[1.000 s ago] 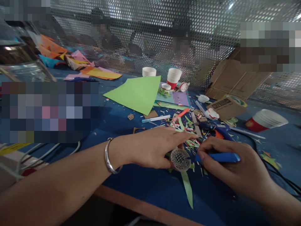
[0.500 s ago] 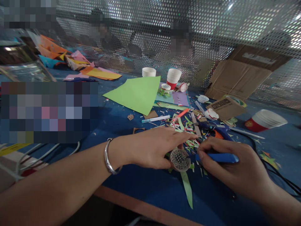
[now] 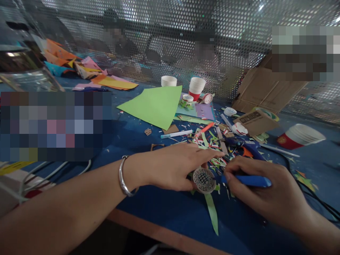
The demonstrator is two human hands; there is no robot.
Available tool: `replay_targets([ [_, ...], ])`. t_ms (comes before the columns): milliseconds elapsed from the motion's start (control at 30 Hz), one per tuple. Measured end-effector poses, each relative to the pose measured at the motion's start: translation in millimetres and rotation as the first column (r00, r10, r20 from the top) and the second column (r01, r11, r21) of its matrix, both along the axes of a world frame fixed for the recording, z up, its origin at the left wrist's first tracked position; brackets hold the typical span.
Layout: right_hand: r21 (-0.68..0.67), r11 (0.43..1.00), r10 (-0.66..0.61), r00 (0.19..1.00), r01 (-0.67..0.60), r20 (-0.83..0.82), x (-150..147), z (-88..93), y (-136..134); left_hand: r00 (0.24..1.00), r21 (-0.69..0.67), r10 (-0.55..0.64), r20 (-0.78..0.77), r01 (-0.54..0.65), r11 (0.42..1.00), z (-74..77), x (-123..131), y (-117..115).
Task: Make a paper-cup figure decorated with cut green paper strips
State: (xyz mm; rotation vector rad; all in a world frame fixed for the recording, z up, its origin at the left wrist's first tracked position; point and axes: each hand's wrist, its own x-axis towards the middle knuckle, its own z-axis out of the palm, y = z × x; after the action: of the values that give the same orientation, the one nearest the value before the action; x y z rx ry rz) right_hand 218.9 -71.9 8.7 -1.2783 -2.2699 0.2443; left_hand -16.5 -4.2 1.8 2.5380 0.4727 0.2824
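My left hand [image 3: 167,166], a silver bangle at its wrist, grips a small round piece [image 3: 204,180] by its left edge between thumb and fingers. It looks like a cut-off paper cup base. A dark grid is drawn in its middle, with small marks around the rim. Green paper strips stick out from under it, a long one [image 3: 211,214] pointing toward the table's front edge. My right hand [image 3: 273,187] is closed around a blue marker [image 3: 255,181], its tip at or close to the piece's right side; contact is hard to tell.
Paper scraps [image 3: 217,161] litter the blue table beyond my hands, near scissors [image 3: 251,148], a white pen [image 3: 177,134] and an orange pen [image 3: 204,129]. Farther off are a green sheet [image 3: 154,108], stacked paper cups [image 3: 197,86] and cardboard [image 3: 268,88]. More cups [image 3: 300,136] lie right.
My right hand and the marker have shifted very slightly to the right. My left hand keeps its grip on the round piece in the same place.
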Motion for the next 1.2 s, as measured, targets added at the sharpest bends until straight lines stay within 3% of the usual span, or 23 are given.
replay_targets([
  [433, 0.01, 1.0, -0.024, 0.997, 0.025, -0.073, -0.6, -1.2, 1.3, 1.0, 0.037, 0.006, -0.02, -0.005, 0.999, 0.9, 1.1, -0.8],
  [967, 0.106, 0.994, 0.01, 0.998, -0.004, -0.054, -3.3, -5.2, 5.1, 0.998, 0.042, 0.007, -0.063, -0.004, 0.999, 2.5, 1.2, -1.0],
  [1200, 0.089, 0.996, 0.02, 0.998, -0.015, -0.059, -3.0, -6.4, 4.6, 0.999, 0.051, 0.002, -0.041, 0.0, 0.999, 0.6, 1.2, -0.1],
])
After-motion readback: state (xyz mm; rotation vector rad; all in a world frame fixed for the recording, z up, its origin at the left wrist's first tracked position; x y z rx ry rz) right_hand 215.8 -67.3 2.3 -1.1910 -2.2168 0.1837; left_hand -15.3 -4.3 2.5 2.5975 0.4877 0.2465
